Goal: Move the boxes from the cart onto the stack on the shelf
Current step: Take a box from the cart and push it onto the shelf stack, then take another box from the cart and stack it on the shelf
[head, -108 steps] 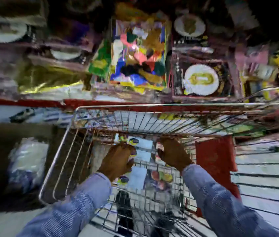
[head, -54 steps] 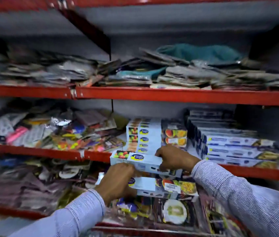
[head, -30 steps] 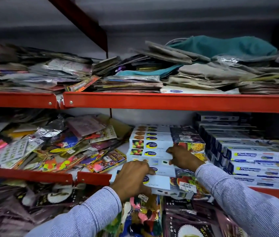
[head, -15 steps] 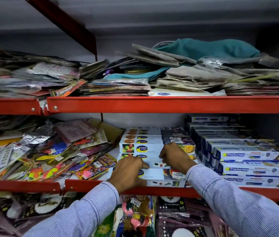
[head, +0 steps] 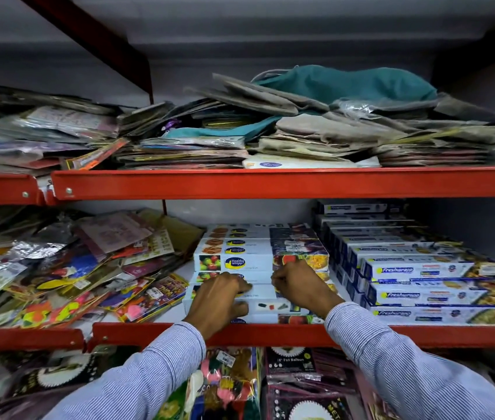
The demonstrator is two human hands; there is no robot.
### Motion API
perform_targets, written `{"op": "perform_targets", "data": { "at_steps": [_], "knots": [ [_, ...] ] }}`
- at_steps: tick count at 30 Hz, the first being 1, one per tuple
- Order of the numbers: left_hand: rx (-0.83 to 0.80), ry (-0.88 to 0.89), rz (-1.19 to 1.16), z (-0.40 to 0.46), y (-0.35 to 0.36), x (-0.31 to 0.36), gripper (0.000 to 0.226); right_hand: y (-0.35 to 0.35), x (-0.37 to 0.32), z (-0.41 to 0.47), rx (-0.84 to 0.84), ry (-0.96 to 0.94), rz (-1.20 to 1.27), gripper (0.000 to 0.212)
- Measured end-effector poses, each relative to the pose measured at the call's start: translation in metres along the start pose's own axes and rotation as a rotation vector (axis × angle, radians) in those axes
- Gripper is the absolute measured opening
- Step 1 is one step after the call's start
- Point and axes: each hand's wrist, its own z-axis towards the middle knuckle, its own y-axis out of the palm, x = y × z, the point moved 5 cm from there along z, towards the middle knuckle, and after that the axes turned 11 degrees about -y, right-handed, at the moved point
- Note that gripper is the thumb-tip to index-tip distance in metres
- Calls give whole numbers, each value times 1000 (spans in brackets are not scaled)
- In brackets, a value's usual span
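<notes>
**Boxes going onto the shelf stack, hands squaring them up**

Head cam, the only view here: both hands are on the front of the stack of white wrap boxes (head: 262, 262) on the middle shelf (head: 270, 334). The left hand (head: 219, 298) lies curled over the lower front boxes (head: 270, 307), fingers on top and thumb on the near face. The right hand (head: 300, 286) is loosely fisted, knuckles against the box fronts just beside it. Neither looks clamped around anything, more like pressing, though I can't tell for sure whether the left one has a real pinch on a box edge.

My guess is they're nudging the low front boxes back so they sit flush with the taller rows behind, which keeps them from sliding off the red lip.

The blue-and-white boxes (head: 422, 294) sit tight on the right, the loose colourful packets (head: 67, 283) sprawl on the left, so the slot is snug. Cart isn't visible.
</notes>
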Motion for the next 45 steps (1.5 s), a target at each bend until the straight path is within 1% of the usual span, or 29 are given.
{"op": "perform_targets", "data": {
  "at_steps": [3,11,23,26,28,29,32,35,37,40,42,45],
  "knots": [
    [26,-5,10,-1,4,0,42,2,2,-3,19,7,13,27],
    [33,-9,7,-5,9,2,37,-1,1,-9,42,-9,63,25],
    [7,-27,-32,-7,14,3,37,-3,2,-11,9,17,59,27],
    [11,-29,57,-12,15,5,43,-3,-5,-19,-34,19,23,28],
    [48,-29,103,-24,13,7,52,-5,-17,-28,-21,-1,-36,22],
    [75,-15,108,-34,11,9,54,-6,-25,-35,3,-20,-64,23],
    [117,54,119,-72,7,17,53,-7,-46,-59,103,-55,-74,42],
    [107,74,97,-114,9,21,46,2,-59,-92,107,-51,-53,46],
    [61,51,63,-150,20,21,42,19,-64,-122,65,-31,-51,42],
    [-53,20,25,-199,42,16,36,44,-70,-166,61,-5,-9,29],
    [-157,5,8,-236,67,15,31,73,-71,-195,3,0,27,27],
    [-305,-59,9,-282,99,7,32,113,-70,-227,-112,41,109,32]
  ]
}}
